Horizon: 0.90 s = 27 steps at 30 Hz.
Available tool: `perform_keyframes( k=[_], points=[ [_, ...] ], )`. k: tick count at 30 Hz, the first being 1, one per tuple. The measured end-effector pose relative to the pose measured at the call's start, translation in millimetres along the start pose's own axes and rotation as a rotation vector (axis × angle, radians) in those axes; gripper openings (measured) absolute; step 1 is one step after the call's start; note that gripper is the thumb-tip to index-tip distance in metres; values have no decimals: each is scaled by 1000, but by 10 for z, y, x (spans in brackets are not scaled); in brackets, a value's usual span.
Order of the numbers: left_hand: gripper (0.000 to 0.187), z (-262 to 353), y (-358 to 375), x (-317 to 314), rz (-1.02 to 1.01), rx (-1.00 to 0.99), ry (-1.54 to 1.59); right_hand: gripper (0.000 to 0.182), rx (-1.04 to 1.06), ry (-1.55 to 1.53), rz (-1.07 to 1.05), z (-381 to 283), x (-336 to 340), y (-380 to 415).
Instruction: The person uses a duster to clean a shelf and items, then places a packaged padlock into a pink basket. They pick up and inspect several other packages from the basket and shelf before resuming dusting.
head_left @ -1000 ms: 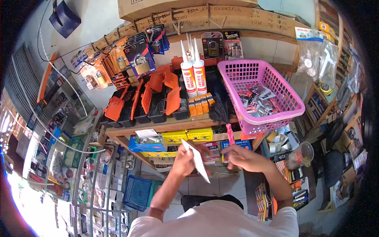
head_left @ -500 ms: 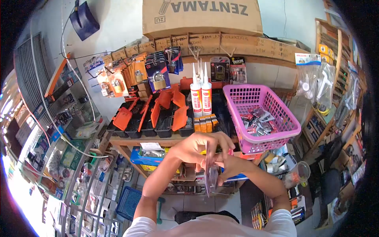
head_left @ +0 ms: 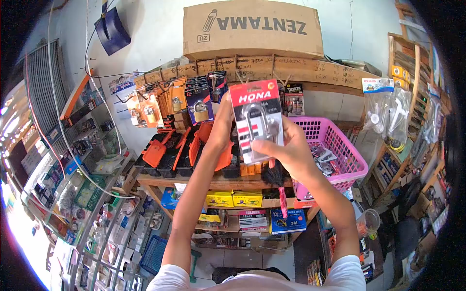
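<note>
Both hands up: left hand [head_left: 224,121] grips padlock pack [head_left: 257,121] by left edge, right hand [head_left: 284,153] pinches lower right corner w/ brush [head_left: 277,182] tucked under. Pack held in air before hook rail [head_left: 252,65]. My worry: brush slipping out, or pack knocking hung padlocks [head_left: 196,102].

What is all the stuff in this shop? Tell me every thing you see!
Padlock pack: one, red and white card, held up in both hands.
Brush: one, black bristles, pink handle, under right hand.
Basket: one, pink, on shelf at right.
Cardboard box: one, brown, top shelf.
Hanging padlock packs: many, blue and orange, on wall at left.
Toolboxes: several, black with orange lids, on shelf.
Left hand: behind pack's left edge.
Right hand: gripping pack's lower right.
</note>
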<state>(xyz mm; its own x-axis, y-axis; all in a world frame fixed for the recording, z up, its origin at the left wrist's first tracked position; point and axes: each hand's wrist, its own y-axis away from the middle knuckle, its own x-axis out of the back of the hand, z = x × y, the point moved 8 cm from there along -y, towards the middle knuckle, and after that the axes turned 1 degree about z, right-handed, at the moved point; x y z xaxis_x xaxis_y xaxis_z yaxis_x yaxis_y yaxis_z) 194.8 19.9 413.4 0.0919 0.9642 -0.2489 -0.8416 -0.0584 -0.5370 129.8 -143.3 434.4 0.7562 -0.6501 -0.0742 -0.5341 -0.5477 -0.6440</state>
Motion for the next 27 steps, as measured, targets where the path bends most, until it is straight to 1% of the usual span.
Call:
perform_keyframes(
  k=[1, 3, 5, 7, 9, 10, 11, 13, 14, 18, 19, 21, 23, 25, 27],
  points=[
    [54, 38, -8, -25, 17, -26, -44, 41, -30, 48, 24, 30, 31, -47],
    [54, -297, -310, 490, 67, -56, -271, 40, -54, 101, 48, 58, 48, -98],
    [56, -267, -338, 436, 49, -74, -251, 37, -83, 79, 84, 100, 26, -151],
    [59, -174, -292, 327, 37, -87, -230, 36, -69, 89, 95, 135, 2, -210],
    [65, -52, -173, 101, 8, 31, -61, 36, -102, 57, 103, 192, -13, -238],
    [73, -109, -226, 138, 2, 28, 118, 35, -118, 48, 102, 190, -27, -236],
    [73, -175, -287, 218, 3, 27, 120, 35, -119, 50, 100, 201, -40, -240],
    [77, -178, -352, 303, -7, -35, 121, 34, -73, 26, 167, 189, -19, -229],
    [78, -181, -329, 307, 5, 12, 84, 32, -71, -2, 188, 171, -24, -212],
    [76, -198, -385, 410, 0, -64, -22, 32, -126, 8, 168, 294, -12, -200],
    [76, -160, -341, 379, 7, -65, -18, 32, -133, 10, 162, 359, -12, -218],
    [76, 81, -234, 240, 52, -177, -116, 31, -165, 63, 183, 461, 51, -232],
    [77, 94, -233, 227, 55, -172, -126, 29, -173, 72, 186, 564, 100, -321],
    [77, 147, -228, 170, 11, -227, -119, 28, -145, 41, 208, 617, 140, -432],
    [77, 153, -211, 141, 21, -217, -126, 28, -171, 47, 183, 711, 190, -579]
  ],
)
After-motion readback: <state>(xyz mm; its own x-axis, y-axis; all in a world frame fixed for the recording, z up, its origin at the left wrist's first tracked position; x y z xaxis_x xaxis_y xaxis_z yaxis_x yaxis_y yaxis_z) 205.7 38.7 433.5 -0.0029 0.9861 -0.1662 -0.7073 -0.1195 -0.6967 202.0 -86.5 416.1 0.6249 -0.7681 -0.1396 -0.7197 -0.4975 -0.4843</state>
